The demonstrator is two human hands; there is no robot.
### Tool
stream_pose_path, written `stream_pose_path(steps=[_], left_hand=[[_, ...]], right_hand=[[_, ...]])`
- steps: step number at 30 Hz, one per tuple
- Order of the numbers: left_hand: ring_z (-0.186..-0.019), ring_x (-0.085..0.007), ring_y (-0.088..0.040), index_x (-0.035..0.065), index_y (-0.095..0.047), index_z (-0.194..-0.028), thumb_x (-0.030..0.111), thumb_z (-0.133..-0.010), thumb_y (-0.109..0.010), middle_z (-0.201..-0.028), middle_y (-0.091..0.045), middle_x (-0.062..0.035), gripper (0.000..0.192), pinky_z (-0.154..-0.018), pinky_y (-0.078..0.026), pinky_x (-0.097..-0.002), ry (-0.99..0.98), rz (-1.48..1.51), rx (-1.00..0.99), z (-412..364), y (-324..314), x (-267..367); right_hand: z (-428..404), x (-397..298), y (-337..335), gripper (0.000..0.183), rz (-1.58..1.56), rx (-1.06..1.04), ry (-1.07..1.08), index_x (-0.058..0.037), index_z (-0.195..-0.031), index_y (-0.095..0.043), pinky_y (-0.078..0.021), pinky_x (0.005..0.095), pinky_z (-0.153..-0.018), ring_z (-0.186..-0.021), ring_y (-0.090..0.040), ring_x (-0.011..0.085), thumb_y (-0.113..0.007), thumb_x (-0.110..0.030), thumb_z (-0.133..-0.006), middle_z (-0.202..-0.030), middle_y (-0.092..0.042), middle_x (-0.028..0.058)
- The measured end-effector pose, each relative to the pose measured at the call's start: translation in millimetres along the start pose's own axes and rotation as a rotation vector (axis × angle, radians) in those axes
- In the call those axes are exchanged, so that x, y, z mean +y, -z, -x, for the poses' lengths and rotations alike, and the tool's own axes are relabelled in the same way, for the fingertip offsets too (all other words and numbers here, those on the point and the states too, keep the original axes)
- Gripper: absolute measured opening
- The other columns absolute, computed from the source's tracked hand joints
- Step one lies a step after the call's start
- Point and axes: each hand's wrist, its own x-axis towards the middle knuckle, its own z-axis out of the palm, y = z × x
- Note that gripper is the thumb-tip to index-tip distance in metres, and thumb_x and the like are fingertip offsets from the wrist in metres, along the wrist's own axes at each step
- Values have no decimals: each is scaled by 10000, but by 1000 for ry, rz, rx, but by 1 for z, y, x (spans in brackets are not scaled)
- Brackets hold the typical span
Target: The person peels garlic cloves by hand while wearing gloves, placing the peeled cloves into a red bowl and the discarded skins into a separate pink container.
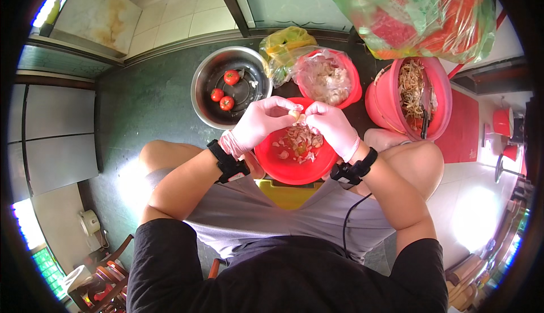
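Observation:
My left hand (265, 119), in a thin pale glove, pinches a garlic clove (294, 114) between thumb and fingers. Close against it, my right hand (331, 123), gloved alike, has its fingertips closed at a bit of garlic skin (302, 119) beside the clove. Both hands are above a red plastic bowl (293, 172) between my legs. Loose papery garlic skins and pieces (304, 140) lie in that bowl. My right fingers partly hide the skin they touch.
A steel basin (199, 100) with three tomatoes (231, 77) stands ahead on the left. Beyond the bowl are a yellow-green plastic bag (289, 43) and a bag-lined red container of garlic (331, 79). At right, a pink bucket (382, 100) holds scraps beneath a hanging plastic bag (416, 15).

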Motion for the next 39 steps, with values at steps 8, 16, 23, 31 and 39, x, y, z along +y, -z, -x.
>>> stream_pose_path(steps=[8,16,23,31,39], left_hand=[[-1111,-183,-657,39,-625,-1217,-15,-995,-611,-1223,-657,-80,229,-1017,-529,-362,-23,273,65,-7,12,-5],[-1163,-209,-639,66,-623,-1265,2,-1018,-582,-1260,-638,-101,258,-1024,-529,-372,-41,397,-33,-9,21,-9],[-1136,-164,-637,42,-614,-1232,-44,-983,-626,-1277,-630,-73,263,-1027,-529,-351,-92,208,-64,-8,14,-4],[-1116,-153,-648,27,-636,-1134,-17,-962,-693,-1178,-683,-65,187,-1034,-521,-338,-71,137,-53,-1,12,3],[-1113,-149,-668,3,-703,-1153,33,-962,-725,-1176,-725,-83,195,-1036,-519,-326,-9,114,-50,-1,8,3]], right_hand=[[1,-2,0,200,133,2,-21,-55,-836,-666,-453,233,-636,-696,-535,39,-720,-199,-965,-763,-609,-41],[-2,40,5,159,1050,-144,-112,-54,-892,-760,-585,393,-798,-822,-741,320,-714,-203,-863,-858,-742,185],[-7,62,6,175,1237,-137,-86,-42,-948,-748,-562,474,-839,-920,-710,396,-629,-157,-894,-950,-730,218],[6,-11,-19,162,628,268,610,-50,-1038,-678,-530,345,-683,-707,-630,213,-723,-26,-884,-887,-662,99],[8,-11,-17,190,852,278,923,-94,-990,-663,-515,393,-677,-738,-633,259,-754,-22,-840,-855,-639,73]])
